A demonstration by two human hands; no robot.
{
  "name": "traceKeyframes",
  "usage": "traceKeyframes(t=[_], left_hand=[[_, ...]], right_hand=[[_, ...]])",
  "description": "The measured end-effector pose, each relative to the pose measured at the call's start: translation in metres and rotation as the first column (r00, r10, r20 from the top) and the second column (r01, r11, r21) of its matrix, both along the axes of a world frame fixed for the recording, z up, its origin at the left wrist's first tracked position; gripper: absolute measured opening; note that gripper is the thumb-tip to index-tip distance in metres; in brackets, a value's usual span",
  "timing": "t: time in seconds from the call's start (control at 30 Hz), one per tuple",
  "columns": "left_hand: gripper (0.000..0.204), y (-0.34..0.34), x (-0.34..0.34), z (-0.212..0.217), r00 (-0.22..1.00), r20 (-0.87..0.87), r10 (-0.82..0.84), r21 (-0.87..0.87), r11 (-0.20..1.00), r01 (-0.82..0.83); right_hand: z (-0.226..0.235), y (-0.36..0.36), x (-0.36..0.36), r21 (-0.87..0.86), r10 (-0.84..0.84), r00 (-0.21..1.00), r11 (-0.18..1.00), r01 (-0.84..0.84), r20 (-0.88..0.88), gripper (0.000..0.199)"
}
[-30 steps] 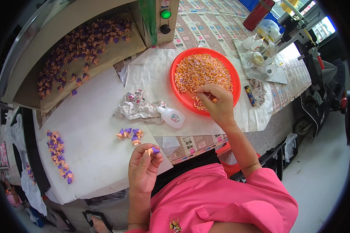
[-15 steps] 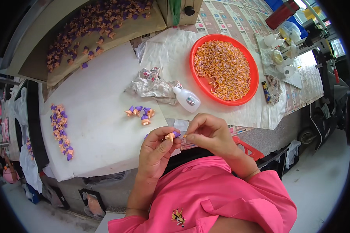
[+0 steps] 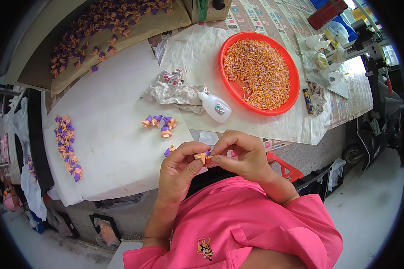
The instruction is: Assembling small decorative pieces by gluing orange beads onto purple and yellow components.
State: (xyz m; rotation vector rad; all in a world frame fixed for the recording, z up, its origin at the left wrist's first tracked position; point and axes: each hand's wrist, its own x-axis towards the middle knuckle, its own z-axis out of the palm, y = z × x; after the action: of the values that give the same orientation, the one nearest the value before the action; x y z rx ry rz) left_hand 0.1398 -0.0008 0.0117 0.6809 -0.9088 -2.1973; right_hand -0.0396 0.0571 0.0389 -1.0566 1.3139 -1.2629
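Note:
Between the thumb and fingers of my left hand [image 3: 177,172] is a small peach-and-purple plastic figure [image 3: 202,157]. My right hand [image 3: 243,154] is closed in a pinch against the figure's right side, on a tiny orange piece mostly hidden by the fingertips. Just beyond my left fingers lies another such figure [image 3: 170,150], partly covered by the hand. Farther off on the white board, several more figures [image 3: 165,131] stand or lie in a loose group.
A long cluster of figures [image 3: 66,145] lies at the left. Small orange and pinkish pieces fill a red round tray [image 3: 296,85]. Beside it are a white squeeze bottle [image 3: 216,107] and a crumpled cloth [image 3: 175,95]. Many figures [image 3: 107,27] cover a brown sheet at the back left.
My right hand has come up to the figure, closing the small gap between them. The figure has turned in my left hand. The view has shifted slightly.

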Motion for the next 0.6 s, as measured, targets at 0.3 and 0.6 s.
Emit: traceKeyframes(t=[0.3,0.6], left_hand=[[0.026,0.002,-0.010,-0.010,0.998,0.059,-0.011,-0.103,0.995,0.017],[0.025,0.004,-0.017,-0.015,0.994,0.107,-0.010,-0.175,0.984,0.028]], right_hand=[[-0.012,0.004,-0.011,-0.038,0.016,1.000,0.999,-0.017,-0.016,0.014],[-0.016,0.008,-0.020,-0.016,0.044,0.997,0.999,-0.045,-0.066,0.013]])
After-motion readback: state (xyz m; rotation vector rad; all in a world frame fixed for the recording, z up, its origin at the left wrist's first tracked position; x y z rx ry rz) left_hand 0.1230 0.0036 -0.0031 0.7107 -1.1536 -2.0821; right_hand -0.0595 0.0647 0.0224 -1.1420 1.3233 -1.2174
